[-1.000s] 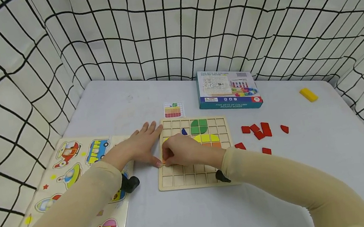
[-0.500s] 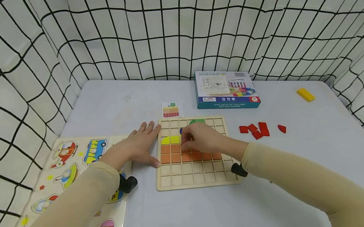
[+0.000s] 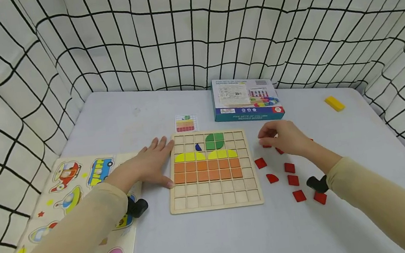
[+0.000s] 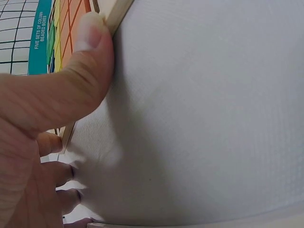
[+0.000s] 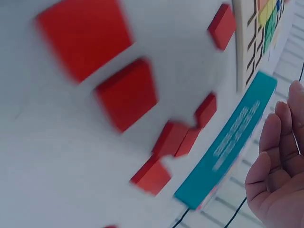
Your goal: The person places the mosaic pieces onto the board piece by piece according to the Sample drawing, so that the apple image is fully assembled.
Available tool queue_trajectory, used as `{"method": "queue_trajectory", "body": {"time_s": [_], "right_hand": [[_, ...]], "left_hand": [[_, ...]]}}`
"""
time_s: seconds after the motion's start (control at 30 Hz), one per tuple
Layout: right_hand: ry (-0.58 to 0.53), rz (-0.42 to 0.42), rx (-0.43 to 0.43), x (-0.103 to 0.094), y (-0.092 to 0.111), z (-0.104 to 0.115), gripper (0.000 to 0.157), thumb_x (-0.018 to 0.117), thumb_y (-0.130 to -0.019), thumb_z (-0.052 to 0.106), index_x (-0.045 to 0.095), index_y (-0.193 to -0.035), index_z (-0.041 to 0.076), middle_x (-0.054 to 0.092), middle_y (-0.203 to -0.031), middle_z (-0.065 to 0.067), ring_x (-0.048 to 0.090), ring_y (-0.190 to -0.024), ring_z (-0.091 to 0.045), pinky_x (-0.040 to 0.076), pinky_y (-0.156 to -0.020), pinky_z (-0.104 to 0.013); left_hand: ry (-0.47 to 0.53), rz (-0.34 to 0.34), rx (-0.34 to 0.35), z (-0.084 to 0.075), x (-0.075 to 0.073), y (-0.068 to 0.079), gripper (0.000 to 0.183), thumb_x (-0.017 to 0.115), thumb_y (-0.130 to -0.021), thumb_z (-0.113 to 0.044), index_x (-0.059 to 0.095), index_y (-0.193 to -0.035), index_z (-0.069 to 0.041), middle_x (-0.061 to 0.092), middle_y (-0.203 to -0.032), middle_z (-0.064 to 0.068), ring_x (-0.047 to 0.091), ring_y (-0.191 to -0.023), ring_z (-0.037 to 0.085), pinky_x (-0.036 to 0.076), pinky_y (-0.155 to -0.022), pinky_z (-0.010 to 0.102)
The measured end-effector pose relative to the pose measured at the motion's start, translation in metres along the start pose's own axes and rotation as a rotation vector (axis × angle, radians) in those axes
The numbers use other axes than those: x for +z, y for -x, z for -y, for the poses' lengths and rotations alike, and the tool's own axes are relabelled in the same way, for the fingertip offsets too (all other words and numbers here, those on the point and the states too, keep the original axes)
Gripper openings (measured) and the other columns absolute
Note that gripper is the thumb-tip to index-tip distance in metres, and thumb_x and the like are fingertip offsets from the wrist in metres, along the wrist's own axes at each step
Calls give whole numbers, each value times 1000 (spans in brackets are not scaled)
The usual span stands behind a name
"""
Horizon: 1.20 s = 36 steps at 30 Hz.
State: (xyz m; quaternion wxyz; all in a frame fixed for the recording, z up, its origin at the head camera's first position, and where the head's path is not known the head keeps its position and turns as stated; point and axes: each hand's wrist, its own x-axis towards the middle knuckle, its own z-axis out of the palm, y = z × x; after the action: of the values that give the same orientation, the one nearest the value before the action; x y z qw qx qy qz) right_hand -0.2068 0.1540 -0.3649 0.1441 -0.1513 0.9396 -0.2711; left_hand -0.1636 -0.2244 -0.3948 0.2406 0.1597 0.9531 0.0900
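A wooden grid board (image 3: 217,206) lies in the middle of the head view. Two rows of orange squares (image 3: 201,166), yellow pieces (image 3: 222,154), green pieces (image 3: 214,141) and a small blue piece (image 3: 198,147) sit in its cells. My left hand (image 3: 148,165) lies spread at the board's left side, thumb and fingertips touching its edge, as the left wrist view also shows. My right hand (image 3: 284,136) hovers right of the board over loose red tiles (image 3: 293,180), partly hiding some. Its fingers are loosely bent, with nothing visible between them in the right wrist view.
Behind the board lie a small pattern card (image 3: 185,123) and a teal-sided box (image 3: 247,99). A yellow block (image 3: 334,103) lies far right. At left is a vehicle puzzle board (image 3: 73,201), under my left forearm. Black netting (image 3: 184,40) surrounds the table.
My right hand has moved from over the grid board, away to the right, above the red tiles. The board's rows are now uncovered. My left hand has stayed at the board's edge.
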Motion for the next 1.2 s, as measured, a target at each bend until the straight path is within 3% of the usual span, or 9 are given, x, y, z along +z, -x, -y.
{"method": "queue_trajectory", "body": {"time_s": [0.17, 0.47, 0.7, 0.97, 1.2], "right_hand": [[16, 11, 27, -8, 12, -17, 18, 72, -96, 15, 71, -112, 5, 71, -100, -10, 63, -91, -23, 55, -73, -23], [14, 49, 8, 10, 21, -34, 16, 73, -95, 13, 74, -110, 8, 71, -103, -8, 62, -95, -22, 55, -78, -24], [20, 73, -32, 19, 21, -39, 21, 75, -93, 14, 74, -114, 8, 72, -107, -8, 64, -98, -21, 58, -86, -32], [1, 83, -30, 24, 26, -40, 25, 78, -91, 15, 73, -115, 10, 68, -96, -4, 61, -93, -19, 56, -76, -24], [16, 72, -36, 32, 25, -37, 31, 80, -90, 19, 72, -120, 13, 66, -99, -3, 60, -95, -20, 56, -77, -26]], "left_hand": [[0, -11, 4, 5, 2, 1, 128, 87, -75, -53, 10, -163, 1, 4, -169, 29, 2, -156, 52, 15, -122, 71], [21, -10, 19, 5, 1, 2, 127, 87, -76, -51, 10, -163, 1, 3, -169, 29, 1, -156, 52, 14, -123, 71], [23, -10, 28, 3, 0, 2, 127, 87, -76, -50, 10, -163, 2, 3, -169, 30, 1, -156, 53, 14, -122, 71], [14, -9, 27, 0, -2, 3, 126, 87, -77, -50, 10, -163, 2, 3, -169, 30, 1, -156, 53, 14, -123, 71], [23, -4, 29, -2, -3, 3, 125, 87, -77, -48, 10, -163, 2, 3, -169, 30, 1, -156, 53, 14, -123, 71]]}}
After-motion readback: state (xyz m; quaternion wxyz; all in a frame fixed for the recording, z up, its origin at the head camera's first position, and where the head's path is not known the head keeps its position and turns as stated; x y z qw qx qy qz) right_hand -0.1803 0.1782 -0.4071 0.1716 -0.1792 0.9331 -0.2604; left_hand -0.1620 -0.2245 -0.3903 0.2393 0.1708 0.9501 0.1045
